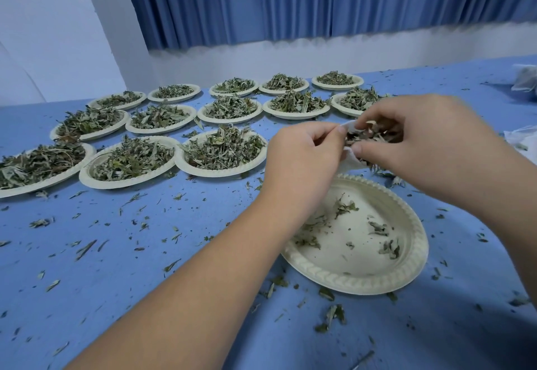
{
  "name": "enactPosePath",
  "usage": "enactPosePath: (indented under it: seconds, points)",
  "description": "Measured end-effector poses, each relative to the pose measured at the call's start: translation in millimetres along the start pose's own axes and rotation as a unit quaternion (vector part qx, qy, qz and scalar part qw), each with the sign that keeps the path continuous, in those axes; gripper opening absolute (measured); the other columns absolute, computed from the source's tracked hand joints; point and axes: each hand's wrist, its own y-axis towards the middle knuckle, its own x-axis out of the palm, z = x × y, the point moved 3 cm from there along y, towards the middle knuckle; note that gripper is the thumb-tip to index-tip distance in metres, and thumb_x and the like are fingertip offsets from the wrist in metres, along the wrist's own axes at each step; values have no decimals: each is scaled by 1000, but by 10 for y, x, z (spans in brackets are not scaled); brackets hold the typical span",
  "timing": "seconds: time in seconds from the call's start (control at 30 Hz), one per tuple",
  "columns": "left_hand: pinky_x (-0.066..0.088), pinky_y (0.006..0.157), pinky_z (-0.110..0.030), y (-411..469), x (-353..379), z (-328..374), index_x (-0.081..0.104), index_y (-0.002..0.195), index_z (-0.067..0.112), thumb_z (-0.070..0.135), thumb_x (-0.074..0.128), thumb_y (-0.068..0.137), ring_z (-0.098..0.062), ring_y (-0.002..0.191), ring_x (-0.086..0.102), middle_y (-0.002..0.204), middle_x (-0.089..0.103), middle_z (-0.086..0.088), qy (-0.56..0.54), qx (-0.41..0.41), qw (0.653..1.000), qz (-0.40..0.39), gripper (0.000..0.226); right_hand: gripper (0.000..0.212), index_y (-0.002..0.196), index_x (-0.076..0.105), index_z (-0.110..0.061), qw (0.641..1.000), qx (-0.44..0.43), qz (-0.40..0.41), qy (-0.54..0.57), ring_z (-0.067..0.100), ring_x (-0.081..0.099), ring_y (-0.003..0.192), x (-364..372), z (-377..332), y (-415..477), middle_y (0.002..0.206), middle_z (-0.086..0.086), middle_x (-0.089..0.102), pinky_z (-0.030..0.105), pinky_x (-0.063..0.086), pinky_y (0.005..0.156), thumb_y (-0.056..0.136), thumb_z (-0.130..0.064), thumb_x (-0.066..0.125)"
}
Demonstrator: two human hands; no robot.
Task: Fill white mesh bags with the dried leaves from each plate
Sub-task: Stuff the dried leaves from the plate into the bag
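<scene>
Starting at the left, heaped plates (203, 170) of dried leaves (220, 148) stand in rows on the blue table (145, 282). The left hand (302, 163) pinches the rim of the white mesh bag (352, 163), holding it above the table. The right hand (406, 142) curls its fingers on dried leaves at the bag's mouth, apparently pinching them, though blur obscures the fingertips. Beneath lies a nearly emptied plate (377, 285).

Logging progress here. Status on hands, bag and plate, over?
Left hand pinches mesh bag at its mouth. Right hand holds leaves at the opening. Near plate almost empty. Nothing in the way.
</scene>
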Motion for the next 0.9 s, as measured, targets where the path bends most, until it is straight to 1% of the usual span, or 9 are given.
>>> enactPosePath:
  seconds: [0.1, 0.23, 0.37, 0.47, 0.63, 0.7, 0.77, 0.83, 0.9]
  points:
    - [37, 48, -14, 2, -4, -1, 75, 74, 24, 20, 61, 94, 0, 49, 47, 52, 60, 14, -24, -14, 1000, 0, 25, 4, 83, 73, -25, 1000, -1, 21, 1, -6, 52, 58, 7, -15, 6, 57, -16, 55, 3, 35, 54, 79, -26, 72]
    - [42, 52, -16, -6, 17, -4, 77, 78, 23, 19, 61, 94, 1, 50, 52, 51, 60, 15, -50, -33, 998, -8, 23, 14, 88, 77, -24, 999, -21, -2, -45, 15, 58, 67, 68, -32, 2, 71, 3, 69, 20, 39, 56, 82, -25, 64]
    - [41, 56, -22, 4, 7, -17, 77, 78, 20, 20, 62, 93, -3, 50, 51, 54, 61, 12, -75, -48, 996, 1, 22, 12, 80, 71, -31, 997, -18, -29, 71, 0, 58, 66, 46, -5, 10, 65, -12, 66, 12, 41, 57, 79, -38, 61]
    - [40, 56, -24, 6, -6, -38, 77, 79, 20, 22, 63, 93, -5, 49, 52, 54, 61, 10, -96, -61, 993, 5, 20, 8, 82, 66, -29, 990, 3, -15, 137, 0, 61, 67, 38, 46, 39, 71, -14, 68, 25, 51, 70, 81, -37, 63]
    - [35, 47, -17, 15, -4, -52, 76, 78, 23, 22, 62, 93, -2, 44, 51, 53, 61, 10, -101, -64, 993, 4, 20, 16, 70, 67, -27, 995, -12, 40, 90, -2, 52, 55, 74, 45, 43, 57, -18, 60, 7, 36, 51, 86, -31, 65]
    - [35, 48, -18, 14, 7, -46, 77, 78, 21, 20, 62, 92, -2, 45, 50, 53, 60, 10, -96, -57, 994, 3, 21, 17, 73, 74, -21, 997, -21, 38, 62, 9, 52, 57, 89, 27, 33, 52, -3, 60, 14, 37, 52, 85, -30, 66]
    - [32, 45, -17, 9, 11, -42, 77, 79, 19, 19, 61, 93, -1, 41, 45, 52, 58, 11, -85, -49, 995, 2, 21, 18, 78, 76, -18, 999, -36, 21, 26, 17, 54, 61, 102, 2, 30, 60, 6, 63, 26, 40, 58, 85, -31, 65]
    - [30, 43, -15, 7, 5, -52, 77, 79, 16, 18, 61, 93, -1, 40, 42, 52, 58, 11, -85, -46, 995, 2, 21, 25, 79, 76, -17, 998, -54, -3, 9, 21, 57, 70, 106, -18, 32, 68, 8, 63, 34, 40, 68, 86, -33, 59]
    - [30, 43, -15, 11, -4, -66, 77, 80, 16, 19, 61, 93, -1, 40, 43, 53, 58, 11, -87, -49, 995, 3, 21, 38, 78, 73, -13, 998, -58, -24, 13, 17, 55, 73, 113, -28, 29, 74, 7, 61, 32, 37, 68, 86, -40, 47]
